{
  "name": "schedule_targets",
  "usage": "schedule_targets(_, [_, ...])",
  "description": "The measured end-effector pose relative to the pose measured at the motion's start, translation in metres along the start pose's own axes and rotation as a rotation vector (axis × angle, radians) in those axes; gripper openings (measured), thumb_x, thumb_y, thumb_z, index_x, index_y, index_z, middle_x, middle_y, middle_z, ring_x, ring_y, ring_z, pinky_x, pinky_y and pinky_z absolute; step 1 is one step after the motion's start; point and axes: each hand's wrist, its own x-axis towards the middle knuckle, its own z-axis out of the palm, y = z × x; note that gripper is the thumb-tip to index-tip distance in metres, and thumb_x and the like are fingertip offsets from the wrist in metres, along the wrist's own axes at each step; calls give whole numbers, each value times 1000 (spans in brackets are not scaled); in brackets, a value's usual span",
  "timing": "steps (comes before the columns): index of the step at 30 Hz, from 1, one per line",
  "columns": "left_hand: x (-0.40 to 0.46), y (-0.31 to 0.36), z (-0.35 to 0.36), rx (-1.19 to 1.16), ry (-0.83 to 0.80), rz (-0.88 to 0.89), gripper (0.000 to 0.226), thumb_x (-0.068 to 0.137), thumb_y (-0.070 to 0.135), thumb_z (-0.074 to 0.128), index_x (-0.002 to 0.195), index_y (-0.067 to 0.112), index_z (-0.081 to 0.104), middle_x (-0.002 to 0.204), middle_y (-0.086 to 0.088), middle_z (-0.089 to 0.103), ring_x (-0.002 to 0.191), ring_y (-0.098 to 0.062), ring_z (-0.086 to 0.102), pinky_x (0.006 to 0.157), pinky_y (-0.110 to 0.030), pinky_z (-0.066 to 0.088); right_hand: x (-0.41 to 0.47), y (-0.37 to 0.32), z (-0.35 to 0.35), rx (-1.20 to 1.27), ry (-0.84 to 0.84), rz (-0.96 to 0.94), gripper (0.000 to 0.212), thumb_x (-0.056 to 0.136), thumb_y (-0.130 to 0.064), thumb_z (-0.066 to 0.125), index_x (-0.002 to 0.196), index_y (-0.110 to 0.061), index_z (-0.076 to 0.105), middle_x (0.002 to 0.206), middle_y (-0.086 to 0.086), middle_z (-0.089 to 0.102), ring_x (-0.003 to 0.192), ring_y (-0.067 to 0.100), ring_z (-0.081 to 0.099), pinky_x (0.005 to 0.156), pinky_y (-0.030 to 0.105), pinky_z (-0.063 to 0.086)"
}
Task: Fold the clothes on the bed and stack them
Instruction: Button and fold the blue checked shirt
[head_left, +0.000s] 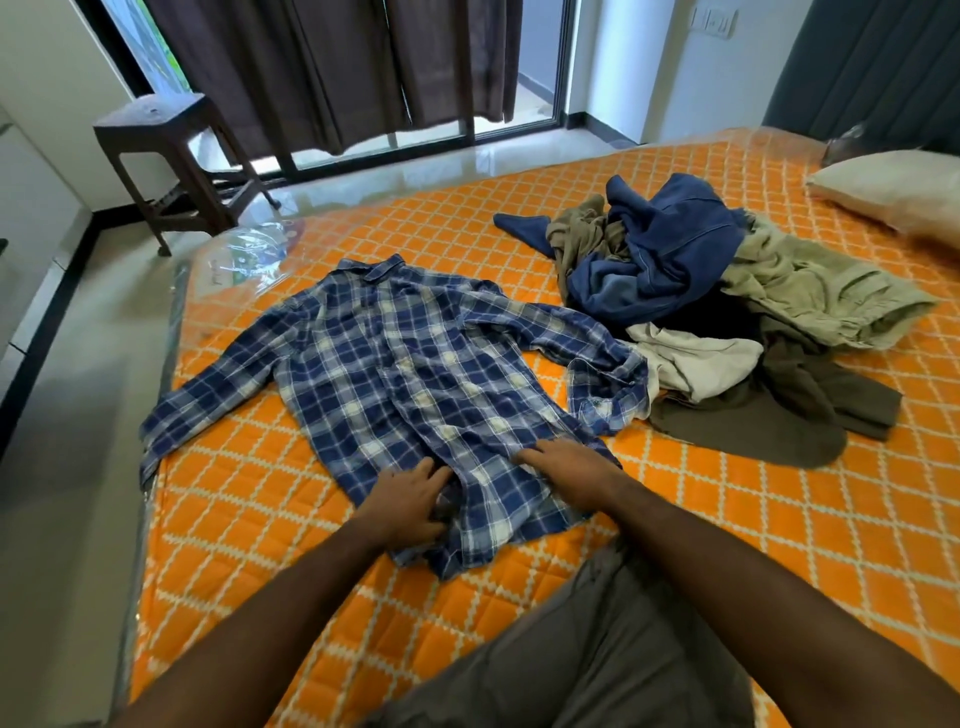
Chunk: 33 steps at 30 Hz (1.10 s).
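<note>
The bed (727, 519) wears an orange quilted cover with a cream diamond pattern under clear plastic wrap. A blue plaid shirt (395, 374) lies spread flat on it, collar toward the window, sleeves out to either side. Just beside its right sleeve sits a loose pile of clothes (727, 301) in blue, olive and cream, and a pillow (893, 192) rests at the far right.

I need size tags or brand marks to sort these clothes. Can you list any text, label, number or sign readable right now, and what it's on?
None can be read.
Clear plastic wrap at the mattress corner: faint printed marks, too blurred to read.
Plaid shirt, under the left hand and right hand: no tag or label shows.
Clothes pile: no label visible.
Wall switch plate: no lettering discernible.
</note>
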Motion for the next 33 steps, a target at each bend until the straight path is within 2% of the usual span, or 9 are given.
schedule_targets(6, [-23,-22,3,-504,-85,57,57,91,13,61,141,19,36,121,1,49,83,-14,53,63,-33,46,-12,25,-28,-20,-145,147,38,85,-3,67,115,-22,54,117,6,51,101,25,48,70,37,42])
schedule_targets(10, [-36,-36,4,-617,-148,75,47,89,7,61,128,24,43,94,6,45,74,-8,45,61,-27,41,-21,16,-44,-183,-32,281,25,93,-18,63,117,-23,59,115,5,55,109,26,55,87,39,46])
schedule_targets(15, [-54,-40,7,-387,11,96,62,86,57,63,135,30,36,112,11,41,85,-8,48,73,-31,49,-3,-40,-34,175,55,113,26,90,-10,59,115,-18,59,111,1,52,102,22,53,85,40,46])
schedule_targets(18, [-65,-40,26,-173,104,29,86,77,81,51,142,29,30,127,10,36,98,-12,49,77,-34,49,13,-90,-21,507,-21,59,28,95,-32,63,118,-17,58,106,1,62,89,17,61,79,42,56])
schedule_targets(21, [-79,-35,32,-385,184,-32,49,91,41,63,132,24,40,121,5,42,93,-16,51,71,-31,45,27,-125,-1,397,-71,146,66,80,-57,76,126,-19,48,114,2,58,97,21,61,81,45,56])
schedule_targets(24, [-90,-38,27,-541,300,-53,31,92,12,61,118,24,49,114,6,46,92,-13,49,73,-29,43,33,-129,11,448,-33,259,50,85,-35,76,123,-16,49,113,4,62,97,25,63,81,47,57])
schedule_targets(27, [-100,-49,22,-458,476,-125,21,88,7,62,99,25,56,102,8,50,76,-9,47,62,-24,39,37,-122,6,722,-23,287,16,93,-12,64,104,-1,67,102,11,71,93,28,68,83,49,58])
schedule_targets(30, [-105,-53,14,-483,624,-220,16,88,4,62,87,19,58,94,8,48,65,-10,45,54,-24,37,36,-112,-11,900,100,339,20,96,-15,61,102,4,63,103,18,70,90,29,67,82,43,57])
schedule_targets(33, [-101,-48,7,-616,686,-256,15,95,4,57,89,17,57,94,4,46,75,-12,49,65,-30,43,36,-107,-19,946,-9,300,27,95,-21,67,112,-4,56,105,13,65,89,25,63,78,40,55])
